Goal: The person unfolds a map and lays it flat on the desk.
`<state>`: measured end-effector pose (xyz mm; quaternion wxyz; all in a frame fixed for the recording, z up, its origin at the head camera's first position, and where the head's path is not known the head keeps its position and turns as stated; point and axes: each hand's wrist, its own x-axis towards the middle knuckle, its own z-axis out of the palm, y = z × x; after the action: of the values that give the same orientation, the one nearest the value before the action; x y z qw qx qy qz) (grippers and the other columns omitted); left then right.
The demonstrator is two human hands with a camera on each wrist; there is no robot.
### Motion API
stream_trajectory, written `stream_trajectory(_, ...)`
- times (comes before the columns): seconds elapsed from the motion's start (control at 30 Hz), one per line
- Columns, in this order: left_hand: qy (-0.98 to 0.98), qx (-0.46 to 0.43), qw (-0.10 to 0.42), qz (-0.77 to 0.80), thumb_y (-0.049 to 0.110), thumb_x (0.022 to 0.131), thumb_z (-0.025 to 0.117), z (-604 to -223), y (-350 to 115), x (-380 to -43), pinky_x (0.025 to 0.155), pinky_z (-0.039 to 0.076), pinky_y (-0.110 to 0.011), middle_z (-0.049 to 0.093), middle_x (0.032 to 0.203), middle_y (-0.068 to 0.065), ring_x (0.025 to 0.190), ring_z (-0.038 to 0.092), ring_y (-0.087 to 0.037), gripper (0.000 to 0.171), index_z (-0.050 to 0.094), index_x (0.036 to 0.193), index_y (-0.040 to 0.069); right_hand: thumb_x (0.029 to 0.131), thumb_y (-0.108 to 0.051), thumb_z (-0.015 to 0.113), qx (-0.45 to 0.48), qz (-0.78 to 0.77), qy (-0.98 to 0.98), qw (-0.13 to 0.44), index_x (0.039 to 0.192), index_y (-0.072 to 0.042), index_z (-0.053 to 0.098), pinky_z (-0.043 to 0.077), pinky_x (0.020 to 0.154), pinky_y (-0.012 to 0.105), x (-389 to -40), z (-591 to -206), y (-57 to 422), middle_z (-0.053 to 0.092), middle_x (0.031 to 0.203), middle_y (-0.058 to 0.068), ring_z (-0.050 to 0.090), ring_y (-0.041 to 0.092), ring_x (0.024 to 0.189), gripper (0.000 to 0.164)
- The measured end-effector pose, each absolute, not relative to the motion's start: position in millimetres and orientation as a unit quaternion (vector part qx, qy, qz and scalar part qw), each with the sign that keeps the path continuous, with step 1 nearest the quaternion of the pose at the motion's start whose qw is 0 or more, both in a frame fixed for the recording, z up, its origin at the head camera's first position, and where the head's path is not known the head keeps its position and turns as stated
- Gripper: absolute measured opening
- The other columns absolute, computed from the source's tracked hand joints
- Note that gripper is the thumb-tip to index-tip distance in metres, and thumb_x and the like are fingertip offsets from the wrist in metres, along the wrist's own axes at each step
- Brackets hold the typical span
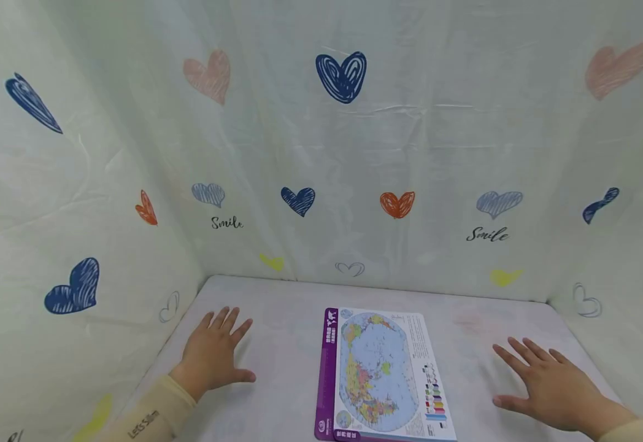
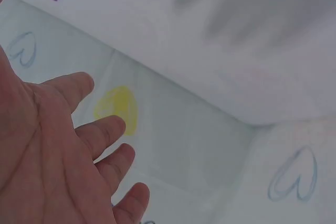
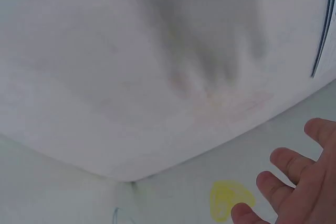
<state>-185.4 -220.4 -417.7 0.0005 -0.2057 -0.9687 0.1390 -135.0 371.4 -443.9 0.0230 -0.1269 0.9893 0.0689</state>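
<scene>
World map card [image 1: 382, 376], purple left edge, flat btwn open hands.

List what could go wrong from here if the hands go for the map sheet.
1. The map sheet lies flat on the cloth-covered table, so fingers may struggle to get under an edge and could bend a corner.
2. Its near end sits at the table's front edge; a push could slide it off.
3. The left hand and right hand rest open on loose cloth, so dragging them inward may bunch it and shift the sheet.
</scene>
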Motion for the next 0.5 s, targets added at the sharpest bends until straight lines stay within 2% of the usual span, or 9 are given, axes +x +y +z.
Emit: stream_trajectory(0.5, -0.975, -0.219, -0.044, -0.014, 0.085, 0.069, 0.059, -474.8, -146.3, -176.5, 0.111, 0.029, -0.056, 0.042, 0.152, -0.018, 0.14, 0.037, -0.038, 0.105, 0.049, 0.149, 0.017, 0.076, -0.082, 0.055, -0.173, -0.025, 0.983, 0.059, 0.144, -0.009, 0.052, 0.033, 0.1, 0.069, -137.8, -465.0, 303.8, 0.052, 0.141, 0.023, 0.042, 0.048, 0.132, 0.101)
